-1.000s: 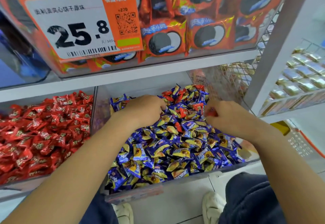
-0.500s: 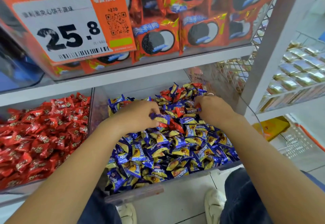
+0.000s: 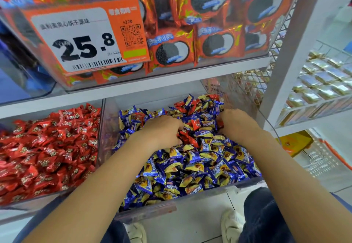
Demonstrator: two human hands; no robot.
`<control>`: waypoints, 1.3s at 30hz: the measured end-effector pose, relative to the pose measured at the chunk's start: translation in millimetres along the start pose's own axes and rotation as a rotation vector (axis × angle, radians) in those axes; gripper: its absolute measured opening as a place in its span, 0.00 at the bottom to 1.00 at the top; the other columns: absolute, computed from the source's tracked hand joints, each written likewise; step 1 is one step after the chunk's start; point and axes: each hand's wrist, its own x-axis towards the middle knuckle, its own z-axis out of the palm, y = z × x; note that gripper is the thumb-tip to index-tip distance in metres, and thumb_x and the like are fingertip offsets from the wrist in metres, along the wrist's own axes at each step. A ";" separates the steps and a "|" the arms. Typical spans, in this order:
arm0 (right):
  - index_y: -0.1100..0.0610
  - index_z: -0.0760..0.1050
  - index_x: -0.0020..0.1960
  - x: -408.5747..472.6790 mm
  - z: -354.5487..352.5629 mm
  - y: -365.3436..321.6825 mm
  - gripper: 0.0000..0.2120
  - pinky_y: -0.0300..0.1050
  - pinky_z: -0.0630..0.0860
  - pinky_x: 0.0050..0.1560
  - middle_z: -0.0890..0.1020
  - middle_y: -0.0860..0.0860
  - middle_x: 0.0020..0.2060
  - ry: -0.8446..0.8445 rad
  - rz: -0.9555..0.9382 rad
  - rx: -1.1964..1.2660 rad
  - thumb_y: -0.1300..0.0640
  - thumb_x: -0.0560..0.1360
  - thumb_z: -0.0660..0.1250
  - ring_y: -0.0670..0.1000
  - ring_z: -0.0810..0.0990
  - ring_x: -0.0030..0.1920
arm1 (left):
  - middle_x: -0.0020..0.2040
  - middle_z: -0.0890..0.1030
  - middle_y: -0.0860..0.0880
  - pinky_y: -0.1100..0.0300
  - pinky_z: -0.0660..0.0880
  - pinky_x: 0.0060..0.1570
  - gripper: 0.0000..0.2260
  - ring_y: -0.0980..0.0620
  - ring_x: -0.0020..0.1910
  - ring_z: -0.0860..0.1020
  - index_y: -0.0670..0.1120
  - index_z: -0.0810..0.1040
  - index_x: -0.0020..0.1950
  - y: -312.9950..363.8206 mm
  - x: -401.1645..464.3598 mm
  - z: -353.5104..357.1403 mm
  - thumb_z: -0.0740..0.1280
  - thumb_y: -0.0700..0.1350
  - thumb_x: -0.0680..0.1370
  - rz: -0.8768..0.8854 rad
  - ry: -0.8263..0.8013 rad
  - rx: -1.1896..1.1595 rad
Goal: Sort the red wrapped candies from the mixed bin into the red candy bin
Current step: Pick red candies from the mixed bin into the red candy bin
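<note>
Both hands were in the mixed bin [image 3: 146, 215]: the left hand [image 3: 163, 131] curled over red candies [image 3: 187, 137], the right hand [image 3: 237, 125] with fingers buried, grip unclear. Several red ones remained at the back; the red candy bin [image 3: 47, 153] sat just left. The price tag [image 3: 85, 38] read 25.8.

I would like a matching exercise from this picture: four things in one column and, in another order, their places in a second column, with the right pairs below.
Things
1. red candy bin
2. mixed bin
3. price tag
4. left hand

Places
A. on the clear front of the upper shelf's bin
B. lower shelf, left side
C. among the candies, beside a red one
D. lower shelf, middle, holding blue and yellow candies

Pairs: 1-B, 2-D, 3-A, 4-C
</note>
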 end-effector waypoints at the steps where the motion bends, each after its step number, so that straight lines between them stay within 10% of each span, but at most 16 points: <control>1: 0.59 0.79 0.46 0.6 -0.1 0.4 0.04 0.52 0.80 0.42 0.81 0.56 0.41 0.020 0.007 0.014 0.64 0.72 0.67 0.57 0.79 0.41 | 0.63 0.75 0.49 0.55 0.70 0.51 0.18 0.48 0.60 0.73 0.52 0.72 0.67 0.4 1.5 1.3 0.67 0.51 0.77 -0.014 -0.001 0.017; 8: 0.63 0.78 0.41 -3.0 -14.8 -4.1 0.10 0.49 0.77 0.41 0.80 0.57 0.36 0.135 0.001 0.237 0.56 0.75 0.66 0.56 0.78 0.38 | 0.38 0.76 0.47 0.57 0.64 0.34 0.09 0.49 0.35 0.72 0.45 0.75 0.47 -13.8 1.4 3.4 0.62 0.50 0.79 -0.073 0.145 -0.129; 15: 0.59 0.77 0.41 -12.2 -35.5 -21.3 0.08 0.44 0.68 0.38 0.74 0.49 0.30 0.230 0.029 0.776 0.54 0.73 0.67 0.47 0.71 0.32 | 0.42 0.82 0.42 0.56 0.66 0.36 0.22 0.46 0.36 0.77 0.41 0.72 0.42 -10.3 3.3 -1.4 0.54 0.59 0.81 -0.149 0.236 -0.291; 21: 0.54 0.72 0.36 -5.7 -30.5 -29.8 0.08 0.38 0.68 0.35 0.76 0.47 0.35 0.181 0.006 0.871 0.60 0.70 0.70 0.44 0.73 0.36 | 0.63 0.75 0.55 0.64 0.75 0.39 0.15 0.56 0.44 0.79 0.53 0.80 0.57 1.4 2.8 1.2 0.57 0.38 0.81 -0.007 0.133 -0.330; 26: 0.55 0.73 0.42 -6.5 -19.5 -30.2 0.03 0.40 0.68 0.31 0.76 0.47 0.32 0.132 -0.050 0.614 0.62 0.72 0.65 0.44 0.72 0.30 | 0.70 0.68 0.46 0.50 0.72 0.61 0.20 0.46 0.64 0.72 0.56 0.69 0.71 3.7 7.4 11.8 0.63 0.42 0.80 -0.003 -0.040 -0.089; 39: 0.59 0.73 0.52 -6.2 -8.0 -31.7 0.07 0.43 0.63 0.29 0.75 0.50 0.29 0.140 -0.177 0.366 0.57 0.79 0.58 0.47 0.70 0.27 | 0.56 0.79 0.49 0.53 0.76 0.48 0.15 0.47 0.53 0.77 0.54 0.73 0.65 -0.5 18.3 22.1 0.66 0.49 0.78 0.059 0.068 -0.078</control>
